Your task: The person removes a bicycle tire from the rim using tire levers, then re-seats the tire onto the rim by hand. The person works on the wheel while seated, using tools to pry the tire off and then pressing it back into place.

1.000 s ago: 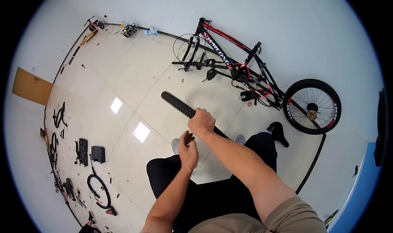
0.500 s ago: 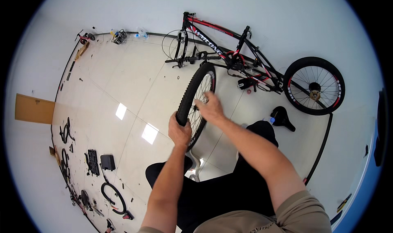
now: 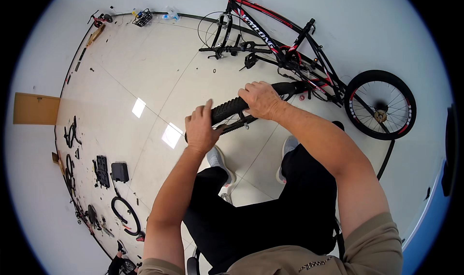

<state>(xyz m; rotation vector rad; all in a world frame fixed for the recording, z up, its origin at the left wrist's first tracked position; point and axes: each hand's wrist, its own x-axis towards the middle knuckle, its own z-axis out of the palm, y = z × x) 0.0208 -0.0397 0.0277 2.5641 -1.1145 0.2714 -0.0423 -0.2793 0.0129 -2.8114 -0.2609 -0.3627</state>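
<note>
we see a black bicycle wheel with a knobbly rubber tyre (image 3: 226, 110) raised over the pale tiled floor (image 3: 159, 67), in front of the knees and near the middle of the scene. it is turned almost edge-on to us, so the blocky tread shows best and the wheel looks like a narrow oval, slanting from near left to far right. our left hand (image 3: 201, 128) holds its left end, fingers slightly parted on the far side and thumb on the near side; our right hand (image 3: 261, 100) is curled over the tyre farther right, fingers closed together. the fingers cover parts of the tread, and we can barely make out spokes or hub. its right end overlaps the black-and-red metal bicycle frame (image 3: 262, 35) in view; we cannot tell whether they touch. at the near left, another person's dark shoe (image 3: 121, 247) shows, the body cut off.
</note>
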